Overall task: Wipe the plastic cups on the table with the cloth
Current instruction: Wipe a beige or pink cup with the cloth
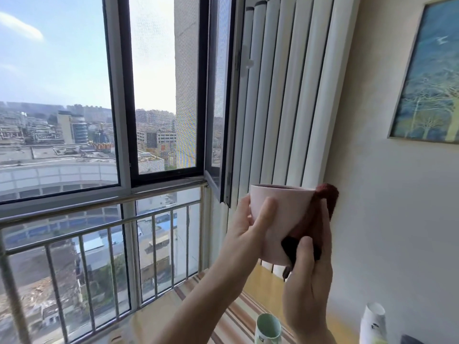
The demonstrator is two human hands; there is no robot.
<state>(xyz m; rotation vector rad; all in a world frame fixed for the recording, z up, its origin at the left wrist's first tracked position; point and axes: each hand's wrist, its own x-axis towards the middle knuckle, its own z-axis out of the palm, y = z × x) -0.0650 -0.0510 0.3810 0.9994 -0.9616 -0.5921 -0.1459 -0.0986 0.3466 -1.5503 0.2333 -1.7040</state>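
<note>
I hold a pale pink plastic cup up at chest height, upright, in front of the window. My left hand grips its left side, fingers wrapped around the wall. My right hand presses a dark red cloth against the cup's right side, from the rim down to the base. A light green cup lies tilted on the table below, its open mouth facing up and toward me.
The wooden table with a striped runner stands against the right wall. A white cup or bottle stands at its right edge. A metal railing and large window fill the left. A framed picture hangs on the wall.
</note>
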